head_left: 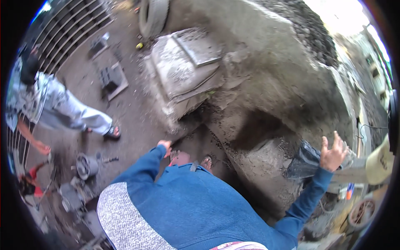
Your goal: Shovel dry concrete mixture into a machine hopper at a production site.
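My right hand (333, 154) is raised on the right with its fingers spread and nothing in its grasp. Just to its left, a black plastic bag (305, 161) lies on the rough grey ledge (266, 160). My left hand (166, 146) hangs in front of my body, its fingers curled. Whatever it may hold is hidden or too small to make out. A pink item (180, 158) shows just below that hand, beside my sandalled foot (207, 162).
A concrete block (179, 62) stands ahead, with a tyre (153, 16) behind it. At left are a person in light trousers (75, 108), a person in red (35, 179), a round metal part (86, 166) and a metal grille (68, 29). A pale yellow container (380, 162) stands far right.
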`<state>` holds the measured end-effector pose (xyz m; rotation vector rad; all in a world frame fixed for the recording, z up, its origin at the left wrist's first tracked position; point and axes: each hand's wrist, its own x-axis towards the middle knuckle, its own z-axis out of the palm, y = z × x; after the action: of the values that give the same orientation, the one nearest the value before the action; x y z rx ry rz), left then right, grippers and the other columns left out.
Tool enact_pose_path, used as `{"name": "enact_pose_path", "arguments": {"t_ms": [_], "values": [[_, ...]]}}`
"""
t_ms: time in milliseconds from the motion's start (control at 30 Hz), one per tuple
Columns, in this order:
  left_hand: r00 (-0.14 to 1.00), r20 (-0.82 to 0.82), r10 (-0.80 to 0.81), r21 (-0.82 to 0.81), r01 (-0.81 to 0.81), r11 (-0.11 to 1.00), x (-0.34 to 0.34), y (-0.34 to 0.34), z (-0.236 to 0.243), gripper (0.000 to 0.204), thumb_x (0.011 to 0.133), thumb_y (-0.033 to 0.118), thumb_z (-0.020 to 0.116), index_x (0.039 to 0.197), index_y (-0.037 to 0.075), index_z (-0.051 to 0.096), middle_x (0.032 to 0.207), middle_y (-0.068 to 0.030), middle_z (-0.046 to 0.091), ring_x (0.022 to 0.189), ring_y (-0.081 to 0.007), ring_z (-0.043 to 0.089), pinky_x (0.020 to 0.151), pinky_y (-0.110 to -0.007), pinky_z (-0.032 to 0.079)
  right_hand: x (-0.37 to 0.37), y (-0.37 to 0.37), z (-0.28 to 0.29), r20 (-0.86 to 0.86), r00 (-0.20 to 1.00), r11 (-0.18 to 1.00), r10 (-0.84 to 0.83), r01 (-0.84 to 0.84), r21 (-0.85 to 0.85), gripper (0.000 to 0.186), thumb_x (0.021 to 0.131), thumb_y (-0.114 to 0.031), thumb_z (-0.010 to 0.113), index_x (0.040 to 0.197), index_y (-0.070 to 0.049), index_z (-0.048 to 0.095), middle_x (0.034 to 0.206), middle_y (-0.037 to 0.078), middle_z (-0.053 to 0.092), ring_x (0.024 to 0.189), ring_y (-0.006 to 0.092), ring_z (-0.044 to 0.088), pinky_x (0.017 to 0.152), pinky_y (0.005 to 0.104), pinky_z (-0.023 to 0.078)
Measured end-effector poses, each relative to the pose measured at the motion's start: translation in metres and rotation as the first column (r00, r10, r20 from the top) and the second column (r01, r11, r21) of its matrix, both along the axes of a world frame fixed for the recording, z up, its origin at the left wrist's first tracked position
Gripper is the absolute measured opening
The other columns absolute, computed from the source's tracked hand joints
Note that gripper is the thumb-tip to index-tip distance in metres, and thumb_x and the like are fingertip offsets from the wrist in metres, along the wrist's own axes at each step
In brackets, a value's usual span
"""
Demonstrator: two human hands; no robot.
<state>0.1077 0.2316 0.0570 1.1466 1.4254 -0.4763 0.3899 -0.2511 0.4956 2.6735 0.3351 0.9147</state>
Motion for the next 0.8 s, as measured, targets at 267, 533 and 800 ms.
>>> {"name": "enact_pose_path", "arguments": {"t_ms": [267,533,800], "values": [[0.897,0.377,-0.230,0.010,0.245,0.970,0.075,-0.084,0.027,0.028,0.088,0.038,0.056,0.100,0.012,0.060,0.082,-0.0030,0.065,0.061,-0.0144,0.062,0.050,-0.032,0.049,-0.023,0.086,-0.199,-0.518,0.613,0.774,0.596,-0.269,0.573,0.034,0.073,-0.025,0.072,0.102,-0.009,0.063,0.073,0.012,0.064,0.067,0.0279,0.063,0.062,0.0382,0.051],[0.693,-0.255,-0.675,0.354,0.716,0.602,-0.088,0.008,-0.130,0.037,0.084,0.042,0.047,0.091,0.012,0.066,0.093,-0.0166,0.067,0.092,-0.0344,0.064,0.081,-0.048,0.047,-0.143,0.094,-0.314,-0.941,0.083,0.933,0.329,0.125,0.337,0.046,0.073,-0.032,0.071,0.111,-0.008,0.064,0.101,0.019,0.066,0.099,0.0322,0.062,0.088,0.0391,0.048],[0.992,0.122,-0.041,-0.340,0.080,0.937,-0.164,0.089,-0.064,0.054,0.080,0.037,0.054,0.120,0.001,0.051,0.119,-0.0212,0.055,0.105,-0.0365,0.055,0.088,-0.053,0.045,-0.187,0.125,-0.308,-0.920,0.215,0.863,0.329,0.327,0.385,0.046,0.073,-0.031,0.070,0.110,-0.003,0.063,0.100,0.019,0.066,0.100,0.0323,0.062,0.088,0.0387,0.048]]}}
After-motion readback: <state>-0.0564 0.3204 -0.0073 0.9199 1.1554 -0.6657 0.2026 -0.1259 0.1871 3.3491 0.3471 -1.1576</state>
